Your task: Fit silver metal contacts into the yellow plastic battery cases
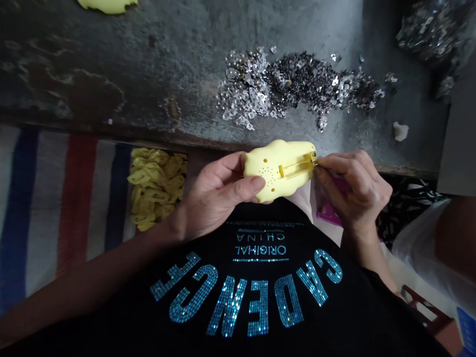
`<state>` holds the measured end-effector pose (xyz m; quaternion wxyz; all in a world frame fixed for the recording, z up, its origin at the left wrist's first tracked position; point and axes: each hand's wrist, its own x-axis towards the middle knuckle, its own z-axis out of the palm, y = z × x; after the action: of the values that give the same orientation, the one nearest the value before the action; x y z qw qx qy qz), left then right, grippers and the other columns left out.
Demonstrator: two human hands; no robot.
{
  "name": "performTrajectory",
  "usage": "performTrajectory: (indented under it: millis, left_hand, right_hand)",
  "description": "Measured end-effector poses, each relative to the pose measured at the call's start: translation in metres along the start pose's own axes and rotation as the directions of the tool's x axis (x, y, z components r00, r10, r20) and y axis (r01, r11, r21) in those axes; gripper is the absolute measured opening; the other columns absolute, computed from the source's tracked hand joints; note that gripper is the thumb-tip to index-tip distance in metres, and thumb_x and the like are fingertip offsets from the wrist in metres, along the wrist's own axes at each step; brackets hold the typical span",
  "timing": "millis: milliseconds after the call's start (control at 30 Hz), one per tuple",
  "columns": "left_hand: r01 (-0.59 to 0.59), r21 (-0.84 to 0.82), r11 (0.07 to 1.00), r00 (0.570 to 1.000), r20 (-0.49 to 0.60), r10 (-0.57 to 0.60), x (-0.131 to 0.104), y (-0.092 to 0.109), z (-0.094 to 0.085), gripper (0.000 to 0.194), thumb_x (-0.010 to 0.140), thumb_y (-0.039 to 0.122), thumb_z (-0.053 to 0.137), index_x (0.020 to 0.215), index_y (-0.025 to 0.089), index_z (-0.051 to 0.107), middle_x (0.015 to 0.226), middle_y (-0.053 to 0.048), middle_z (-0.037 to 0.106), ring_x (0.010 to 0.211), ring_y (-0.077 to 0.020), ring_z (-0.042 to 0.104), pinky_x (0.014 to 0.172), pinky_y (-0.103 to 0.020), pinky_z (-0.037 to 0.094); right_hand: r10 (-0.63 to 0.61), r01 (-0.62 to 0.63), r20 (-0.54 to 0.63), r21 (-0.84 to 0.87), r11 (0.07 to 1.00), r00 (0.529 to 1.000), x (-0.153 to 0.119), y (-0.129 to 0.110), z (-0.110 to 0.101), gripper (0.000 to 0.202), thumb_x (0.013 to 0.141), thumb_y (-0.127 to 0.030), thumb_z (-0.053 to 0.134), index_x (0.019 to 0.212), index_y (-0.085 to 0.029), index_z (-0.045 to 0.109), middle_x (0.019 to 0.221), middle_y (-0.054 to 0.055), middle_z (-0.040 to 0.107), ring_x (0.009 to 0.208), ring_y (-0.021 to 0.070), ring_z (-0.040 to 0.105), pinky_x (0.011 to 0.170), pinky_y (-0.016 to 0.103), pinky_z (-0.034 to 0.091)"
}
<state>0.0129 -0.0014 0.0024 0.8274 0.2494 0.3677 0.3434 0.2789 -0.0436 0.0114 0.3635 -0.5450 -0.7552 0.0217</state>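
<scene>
My left hand [232, 186] grips a pale yellow plastic shell [256, 163] by its left end, thumb on top. The shell has a scalloped edge, a cluster of small holes, screw holes and a long battery slot running to its right end. At that end my right hand [351, 181] pinches a small metal contact [314, 159] between thumb and forefinger, against the slot's end. The fingertips partly cover the contact. Just beyond the shell, a heap of small shiny metal contacts [305, 82] lies on the dark worktable [148, 64].
Several yellow plastic parts [158, 183] are piled at the left, below the table edge. Another yellow piece [107, 5] shows at the top left. A bag of metal pieces [431, 32] sits at the top right, near a white scrap [400, 131]. Another person's leg [455, 238] is at the right.
</scene>
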Motion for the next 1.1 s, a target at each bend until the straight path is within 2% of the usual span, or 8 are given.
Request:
performTrajectory:
  millis: [200,367,500,767,833,900,1000,1100]
  left_hand:
    - [-0.047,-0.023,0.999,0.996,0.070,0.049,-0.004,-0.007,-0.007,0.019,0.097,0.024,0.095,0.108,0.018,0.080,0.109,-0.004,0.088,0.093,-0.0150,0.083,0.085,-0.020,0.068]
    - [-0.035,-0.022,0.999,0.997,0.072,0.036,-0.004,-0.006,-0.008,0.023,0.094,0.027,0.098,0.106,0.019,0.080,0.107,-0.003,0.087,0.090,-0.0144,0.082,0.082,-0.019,0.067]
    - [-0.036,0.056,0.998,0.998,0.048,0.033,-0.005,-0.004,-0.008,0.028,0.090,0.030,0.101,0.106,0.019,0.081,0.109,-0.006,0.087,0.092,-0.0196,0.082,0.081,-0.025,0.068]
    - [-0.049,0.124,0.991,0.997,0.060,0.042,-0.006,-0.008,-0.010,0.029,0.089,0.029,0.099,0.112,0.020,0.083,0.113,-0.008,0.088,0.095,-0.0223,0.083,0.082,-0.027,0.068]
    - [-0.057,0.146,0.988,0.998,0.043,0.051,-0.006,-0.007,-0.008,0.030,0.088,0.030,0.101,0.111,0.020,0.084,0.114,-0.008,0.088,0.095,-0.0232,0.083,0.082,-0.028,0.069]
    - [-0.059,0.170,0.984,0.998,0.023,0.056,-0.007,-0.004,-0.003,0.030,0.087,0.030,0.101,0.110,0.022,0.085,0.113,-0.008,0.088,0.097,-0.0242,0.083,0.083,-0.029,0.069]
    - [-0.067,0.220,0.973,0.998,-0.001,0.069,-0.010,0.002,0.005,0.033,0.083,0.029,0.104,0.110,0.022,0.087,0.108,-0.006,0.089,0.098,-0.0240,0.083,0.085,-0.029,0.068]
    - [-0.125,0.319,0.940,0.992,0.054,0.113,-0.012,0.004,0.008,0.034,0.085,0.025,0.103,0.115,0.022,0.088,0.110,-0.004,0.089,0.095,-0.0210,0.081,0.087,-0.028,0.066]
  right_hand:
    - [-0.010,0.010,-0.004,0.006,1.000,1.000,-0.001,-0.002,0.002,0.029,0.103,-0.012,0.083,0.123,-0.034,0.082,0.105,0.001,0.088,0.087,0.0225,0.081,0.080,0.042,0.069]
    - [0.051,-0.050,-0.026,0.033,0.998,0.998,-0.003,-0.003,-0.001,0.028,0.103,-0.016,0.084,0.122,-0.036,0.085,0.107,0.001,0.088,0.090,0.0243,0.082,0.082,0.044,0.068]
    - [0.062,-0.061,-0.042,0.018,0.998,0.997,-0.001,-0.003,-0.003,0.029,0.105,-0.016,0.080,0.124,-0.037,0.085,0.111,0.002,0.087,0.095,0.0250,0.081,0.085,0.045,0.066]
    - [-0.100,0.095,-0.032,-0.121,0.988,0.994,-0.006,0.003,0.005,0.047,0.103,-0.011,0.077,0.138,-0.042,0.083,0.117,0.004,0.086,0.092,0.0259,0.074,0.082,0.045,0.057]
    - [-0.024,0.023,-0.021,-0.065,0.998,0.999,-0.006,0.005,0.004,0.038,0.106,-0.015,0.076,0.133,-0.041,0.085,0.116,0.005,0.086,0.094,0.0261,0.076,0.084,0.046,0.061]
    - [0.131,-0.132,0.011,0.105,0.986,0.991,-0.004,0.010,0.003,0.028,0.107,-0.023,0.080,0.130,-0.037,0.086,0.116,0.006,0.085,0.095,0.0252,0.079,0.083,0.043,0.065]
    - [0.313,-0.366,0.191,0.422,0.830,0.930,-0.001,0.023,0.001,0.033,0.103,-0.039,0.088,0.135,-0.031,0.083,0.120,0.006,0.086,0.098,0.0232,0.083,0.082,0.038,0.070]
    - [0.330,-0.479,0.353,0.551,0.683,0.876,0.004,0.033,0.002,0.043,0.101,-0.050,0.091,0.135,-0.027,0.082,0.120,0.005,0.088,0.102,0.0221,0.085,0.090,0.037,0.072]
